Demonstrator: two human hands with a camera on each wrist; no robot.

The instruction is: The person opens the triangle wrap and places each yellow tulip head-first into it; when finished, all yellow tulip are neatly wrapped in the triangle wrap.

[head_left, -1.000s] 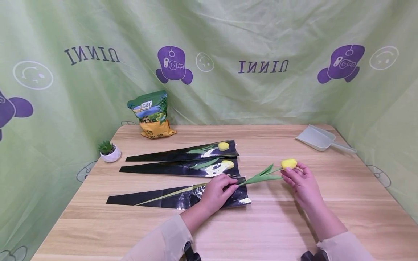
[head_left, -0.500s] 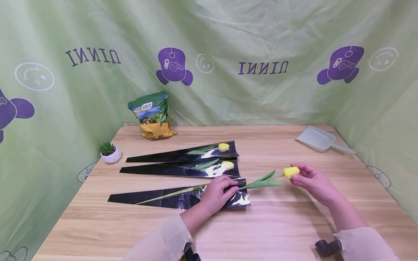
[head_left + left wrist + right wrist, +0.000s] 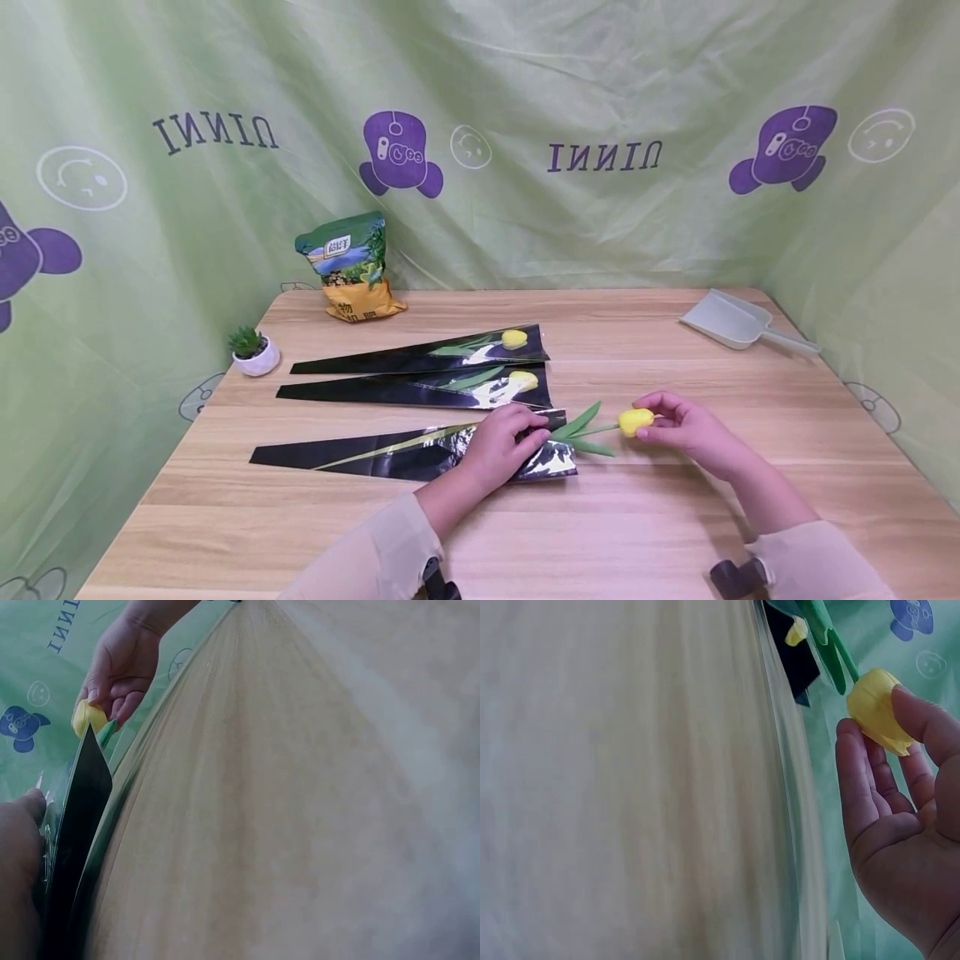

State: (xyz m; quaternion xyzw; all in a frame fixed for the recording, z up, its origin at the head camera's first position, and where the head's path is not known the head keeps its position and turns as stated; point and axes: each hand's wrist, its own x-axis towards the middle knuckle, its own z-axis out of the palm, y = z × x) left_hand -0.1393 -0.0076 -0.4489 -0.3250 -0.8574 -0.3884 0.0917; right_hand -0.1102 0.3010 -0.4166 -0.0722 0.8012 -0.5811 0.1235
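Observation:
My right hand (image 3: pixel 686 429) pinches a yellow tulip (image 3: pixel 636 422) by its bloom, between thumb and fingertips. In the right wrist view, the tulip bloom (image 3: pixel 877 711) points into the fingers and its green stem runs up and away. The tulip's leaves (image 3: pixel 577 433) fan out at the wide mouth of a black flower sleeve (image 3: pixel 367 454) with a clear front and a gold stripe. My left hand (image 3: pixel 501 446) grips that sleeve near its mouth, hiding part of it. The lower stem disappears at the left fingers. The left wrist view has the sleeve's black back (image 3: pixel 81 802) standing up beside the thumb.
Behind lie two black sleeves, a far one (image 3: pixel 360 363) and a nearer one (image 3: pixel 337 391), each with a yellow tulip inside. A potted succulent (image 3: pixel 255 354) and a green-and-yellow bag (image 3: pixel 352 271) stand at the left. A grey dustpan (image 3: pixel 727 318) lies at the back right.
My right hand has shifted left and nearer with the tulip, bringing its leaves up to the sleeve's mouth. My left hand has stayed in place on the sleeve.

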